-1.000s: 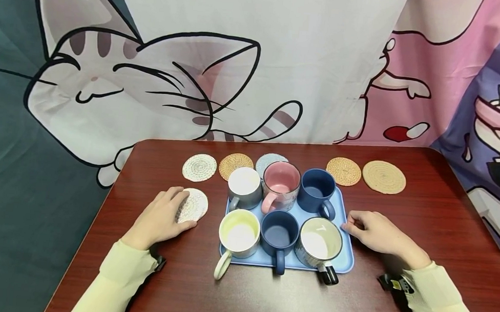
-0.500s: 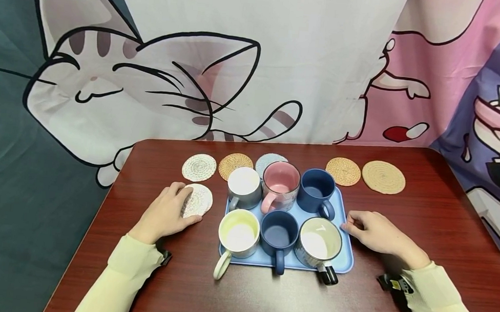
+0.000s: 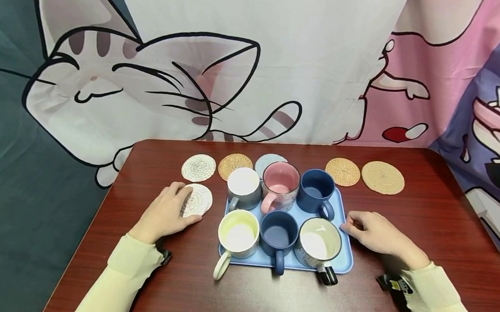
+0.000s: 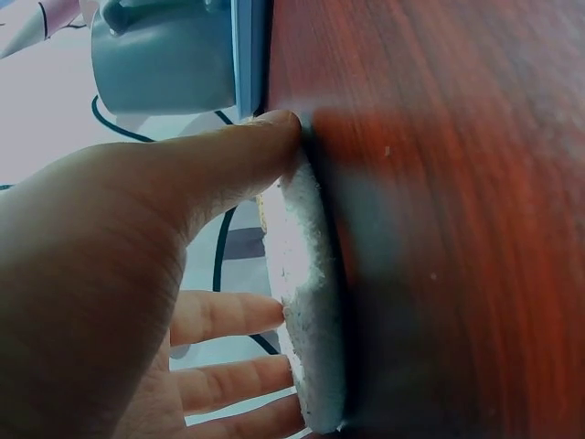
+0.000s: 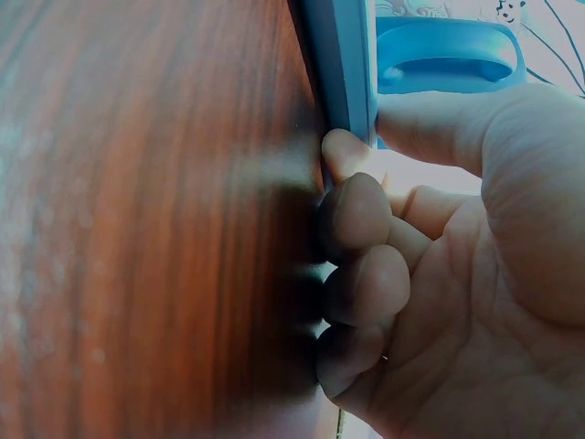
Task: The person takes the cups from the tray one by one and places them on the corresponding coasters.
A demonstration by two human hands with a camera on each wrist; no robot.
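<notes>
In the head view, my left hand (image 3: 161,215) spans a white speckled round coaster (image 3: 201,202) left of the tray. Its thumb lies at the coaster's near edge and its fingers at the far left side, so the hand grips it by the edges; the left wrist view shows the coaster (image 4: 306,283) low over the tabletop. At the right rim of the light blue tray (image 3: 346,261), my right hand (image 3: 374,230) pinches the edge between thumb and index finger. The right wrist view shows its other fingers curled below the tray rim (image 5: 343,64).
Several mugs stand in two rows on the tray, among them a pink mug (image 3: 281,183) and a yellow-green mug (image 3: 239,231) whose handle sticks out over the front edge. Along the back lie a white coaster (image 3: 199,167), tan coaster (image 3: 233,164), pale blue coaster (image 3: 268,161) and beige coaster (image 3: 383,177).
My left hand and the speckled coaster slid slightly right toward the tray during the first half second, then stayed still. My right hand and the mugs have not moved.
</notes>
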